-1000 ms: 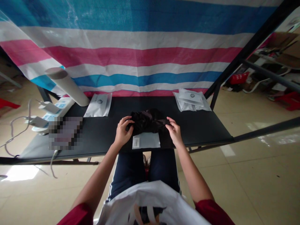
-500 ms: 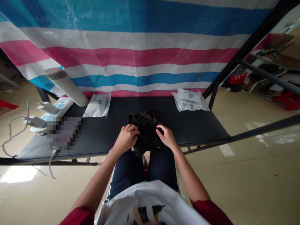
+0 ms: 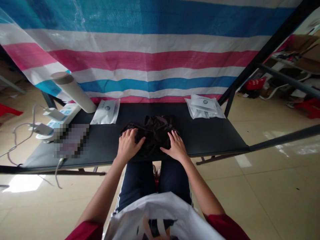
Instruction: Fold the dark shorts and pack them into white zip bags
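Black fabric point(image 3: 152, 135) lies beneath left hand point(image 3: 128, 146) and right hand point(image 3: 175, 146), both open, pressing down.

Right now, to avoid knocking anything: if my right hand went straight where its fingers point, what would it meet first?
The crumpled black fabric, already under the right hand. Beyond it, the line seems to cross the black tabletop toward the striped tarp; depth is unclear.

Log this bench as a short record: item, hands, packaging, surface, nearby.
Item: black fabric bundle, glossy, creased
Left hand: pressed on the bundle, fingers spread
Right hand: pressed on the bundle's edge, fingers spread
Packaging: white printed pouch back left; stack of white pouches back right
Surface: black tabletop
Nearby: cardboard tube, power strip
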`<state>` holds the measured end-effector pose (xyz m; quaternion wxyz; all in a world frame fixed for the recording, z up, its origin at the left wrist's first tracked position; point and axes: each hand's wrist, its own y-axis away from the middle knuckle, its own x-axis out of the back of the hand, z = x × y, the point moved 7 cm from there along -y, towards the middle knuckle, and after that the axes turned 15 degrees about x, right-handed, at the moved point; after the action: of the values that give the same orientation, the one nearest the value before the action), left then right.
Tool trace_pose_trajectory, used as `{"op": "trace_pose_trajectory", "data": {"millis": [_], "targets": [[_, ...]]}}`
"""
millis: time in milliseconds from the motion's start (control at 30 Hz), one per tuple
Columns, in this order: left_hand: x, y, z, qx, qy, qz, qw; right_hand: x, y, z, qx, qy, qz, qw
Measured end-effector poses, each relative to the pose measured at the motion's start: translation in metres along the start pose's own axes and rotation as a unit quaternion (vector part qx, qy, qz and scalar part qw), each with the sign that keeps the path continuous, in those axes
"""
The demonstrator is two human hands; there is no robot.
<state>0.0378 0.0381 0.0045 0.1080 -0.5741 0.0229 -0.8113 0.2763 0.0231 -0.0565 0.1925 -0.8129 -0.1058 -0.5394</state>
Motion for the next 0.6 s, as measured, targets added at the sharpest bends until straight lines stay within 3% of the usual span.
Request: {"op": "trace_pose_trajectory", "data": {"millis": [67,133,367,500,600], "targets": [[-0.027,0.009,0.001,0.001,-0.05,-0.043,0.998,-0.002,0.001,0.001,-0.006,0.013,-0.005,1.0],[-0.043,0.014,-0.005,-0.004,-0.079,-0.062,0.995,-0.002,0.0,0.002,-0.005,0.02,-0.005,1.0],[-0.039,0.006,-0.037,-0.038,-0.081,-0.061,0.994,0.012,0.009,0.019,0.057,0.001,0.023,0.998],[-0.035,0.003,-0.05,-0.054,-0.065,-0.059,0.995,0.027,0.044,0.069,-0.04,0.054,0.06,0.996],[-0.031,0.0,-0.068,-0.074,-0.039,-0.049,0.995,0.041,0.079,0.123,-0.138,0.124,0.033,0.982]]}}
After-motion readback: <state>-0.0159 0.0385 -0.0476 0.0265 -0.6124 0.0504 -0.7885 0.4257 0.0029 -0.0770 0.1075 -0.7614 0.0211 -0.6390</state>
